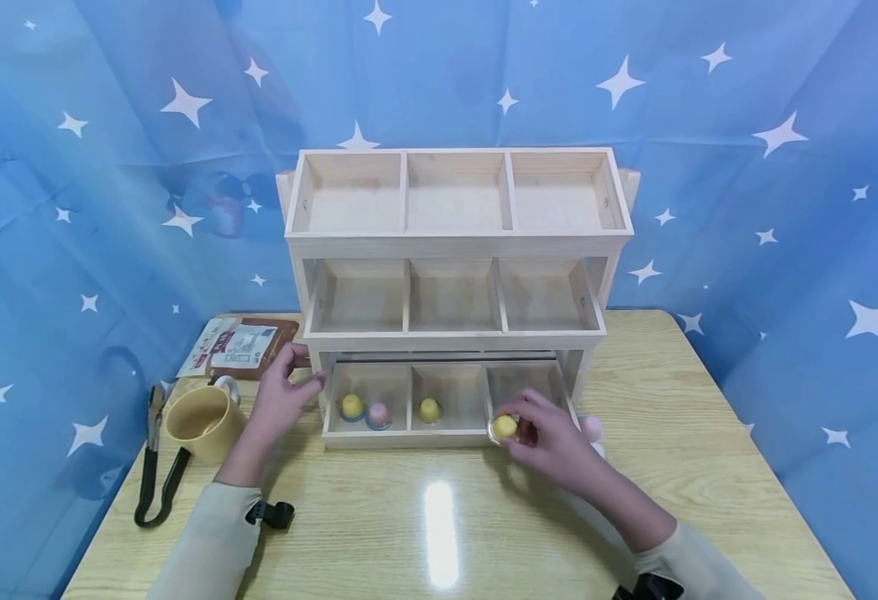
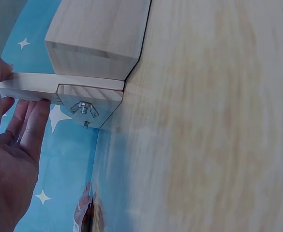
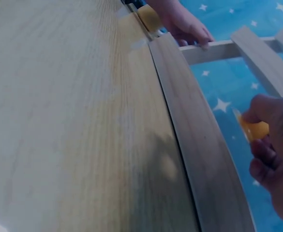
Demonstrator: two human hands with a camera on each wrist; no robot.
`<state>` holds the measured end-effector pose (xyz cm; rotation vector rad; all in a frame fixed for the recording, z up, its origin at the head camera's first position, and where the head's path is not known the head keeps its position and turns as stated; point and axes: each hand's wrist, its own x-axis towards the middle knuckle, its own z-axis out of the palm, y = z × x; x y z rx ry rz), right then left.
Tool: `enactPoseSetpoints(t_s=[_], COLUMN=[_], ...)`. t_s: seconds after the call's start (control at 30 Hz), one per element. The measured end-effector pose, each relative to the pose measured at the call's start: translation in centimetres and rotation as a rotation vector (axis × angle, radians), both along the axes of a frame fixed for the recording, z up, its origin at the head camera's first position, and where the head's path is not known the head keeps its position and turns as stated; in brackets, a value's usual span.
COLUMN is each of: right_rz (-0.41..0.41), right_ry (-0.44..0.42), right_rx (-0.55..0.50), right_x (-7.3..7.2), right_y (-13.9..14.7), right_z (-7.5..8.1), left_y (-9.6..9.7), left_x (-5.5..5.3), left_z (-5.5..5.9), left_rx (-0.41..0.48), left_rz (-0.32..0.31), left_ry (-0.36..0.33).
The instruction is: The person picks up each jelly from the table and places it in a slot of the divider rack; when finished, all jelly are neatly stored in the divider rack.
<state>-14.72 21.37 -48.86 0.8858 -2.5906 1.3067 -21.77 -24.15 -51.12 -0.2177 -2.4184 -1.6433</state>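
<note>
A pale wooden three-tier rack (image 1: 454, 247) stands at the back of the table, with three compartments per tier. My left hand (image 1: 277, 400) grips the rack's left side post (image 2: 30, 84), thumb on one face and fingers on the other. My right hand (image 1: 554, 442) pinches a small yellow dome-shaped piece with a clear rim (image 1: 504, 427) at the front of the bottom right compartment. In the bottom left compartment sit a similar yellow piece (image 1: 352, 406) and a pink one (image 1: 378, 415). Another yellow piece (image 1: 429, 410) sits in the bottom middle compartment.
Left of the rack are a yellow mug (image 1: 206, 422), black-handled tongs (image 1: 149, 475) and a brown packaged bag (image 1: 247, 346). Another pink piece (image 1: 592, 428) shows beside the rack, partly behind my right hand. A blue starry curtain (image 1: 746, 208) surrounds the table.
</note>
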Motion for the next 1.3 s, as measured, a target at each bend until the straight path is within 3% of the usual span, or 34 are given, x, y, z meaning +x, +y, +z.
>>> enactPoseSetpoints(t_s=[0.33,0.67,0.93,1.3], right_rz=[0.021,0.119,0.122,0.099], right_ry=[-0.045,0.040,0.057,0.092], right_rx=[0.049,0.169,0.282,0.399], right_x=[-2.8,-5.2,-6.1,-6.8], right_y=[-2.3,-4.5,-5.4,-5.8], right_z=[0.7,0.7,0.6,-0.3], left_y=[0.3,0.4,1.1,0.3], left_x=[0.0,-0.3,0.3,0.0], left_z=[0.3,0.2,1.2,0.2], left_rx=[0.012,-0.008,0.030,0.019], left_rz=[0.007,0.013,0.009,0.007], left_ry=[0.002,0.003,-0.002,0.001])
